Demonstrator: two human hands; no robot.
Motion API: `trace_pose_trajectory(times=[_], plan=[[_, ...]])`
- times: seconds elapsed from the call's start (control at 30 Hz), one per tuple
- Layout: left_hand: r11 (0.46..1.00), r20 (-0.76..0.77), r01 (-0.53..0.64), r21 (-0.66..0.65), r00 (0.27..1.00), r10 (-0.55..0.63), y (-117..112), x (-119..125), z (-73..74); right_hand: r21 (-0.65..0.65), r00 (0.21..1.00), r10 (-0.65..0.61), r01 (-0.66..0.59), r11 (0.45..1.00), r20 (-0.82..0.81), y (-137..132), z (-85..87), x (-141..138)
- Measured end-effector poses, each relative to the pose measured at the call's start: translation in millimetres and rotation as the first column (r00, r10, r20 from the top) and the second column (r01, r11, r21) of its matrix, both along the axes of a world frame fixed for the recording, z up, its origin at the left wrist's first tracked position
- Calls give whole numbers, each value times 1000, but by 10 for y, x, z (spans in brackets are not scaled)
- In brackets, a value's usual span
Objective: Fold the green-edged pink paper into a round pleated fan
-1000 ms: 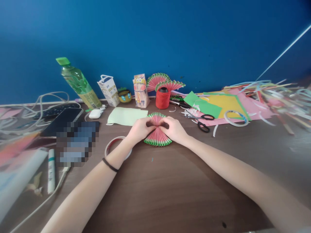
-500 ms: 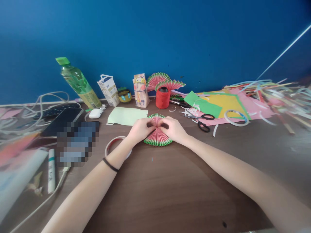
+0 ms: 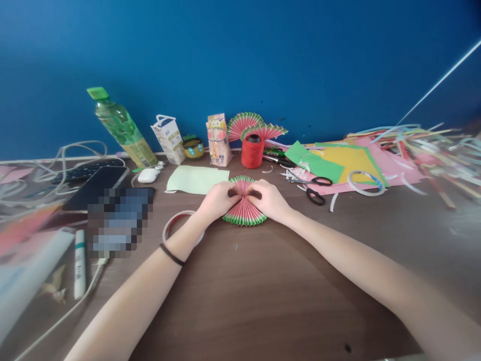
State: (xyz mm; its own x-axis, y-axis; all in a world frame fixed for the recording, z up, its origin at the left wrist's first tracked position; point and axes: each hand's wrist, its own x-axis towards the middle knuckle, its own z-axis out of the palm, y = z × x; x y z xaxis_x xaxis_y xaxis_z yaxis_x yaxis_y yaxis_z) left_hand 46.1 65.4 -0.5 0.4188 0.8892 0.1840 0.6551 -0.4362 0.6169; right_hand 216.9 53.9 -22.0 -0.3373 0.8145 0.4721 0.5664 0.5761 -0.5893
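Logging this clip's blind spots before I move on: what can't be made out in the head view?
Head view, middle of the pleated paper fan: covered by the left hand and right hand.
Head view, device screen: pixelated over.
Head view, paper strips at the right edge: blurred and cut off by the frame.
Head view, carton print: too small to read.

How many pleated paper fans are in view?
3. Near fan on the desk, pinched by left hand and right hand; back-left fan and back-right fan stand overlapping behind the red spool. Others may hide under the paper pile.
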Motion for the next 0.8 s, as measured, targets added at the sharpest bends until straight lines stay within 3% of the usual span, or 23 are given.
trace_pose_trajectory(times=[0.23, 0.47, 0.63, 0.8], plan=[[998, -57, 9, 57, 998, -6, 30, 3, -33, -5, 996, 50, -50, 999, -70, 8, -2, -17], [999, -16, 31, 42, 999, -30, 12, 8, -14, -5, 992, 79, -80, 997, -93, 17, -13, -20], [995, 155, 65, -82, 987, -52, 20, -7, -7, 21, 987, 72, -69, 997, -147, 26, -23, -6], [962, 381, 111, -249, 925, -8, 49, -28, 14, 213, 979, 23, 21, 977, -202, -23, 29, 3]])
